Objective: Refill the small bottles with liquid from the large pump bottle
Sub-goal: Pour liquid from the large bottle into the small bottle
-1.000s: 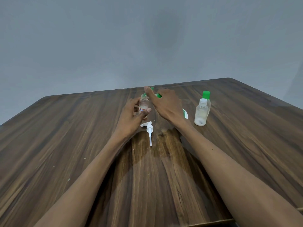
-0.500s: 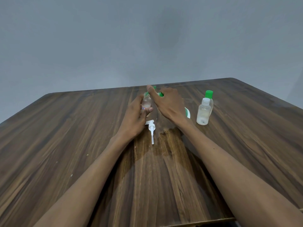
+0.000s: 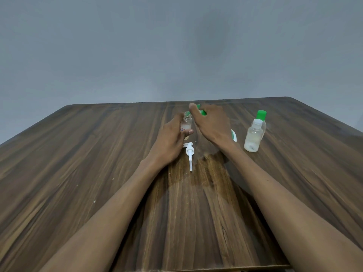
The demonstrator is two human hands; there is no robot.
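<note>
Currently left hand (image 3: 169, 142) is gripping small open bottle (image 3: 186, 123) upright for filling; right hand (image 3: 212, 124) is tilting large bottle (image 3: 233, 135) beside it.

Two bare forearms, no sleeves in view, nothing worn on wrists or fingers, left hand (image 3: 169, 141) and right hand (image 3: 213, 125) both uncovered, no gloves

Left hand (image 3: 169, 140) holds an uncapped small bottle (image 3: 186, 123); right hand (image 3: 213, 124) grips the large bottle (image 3: 233, 135).
</note>
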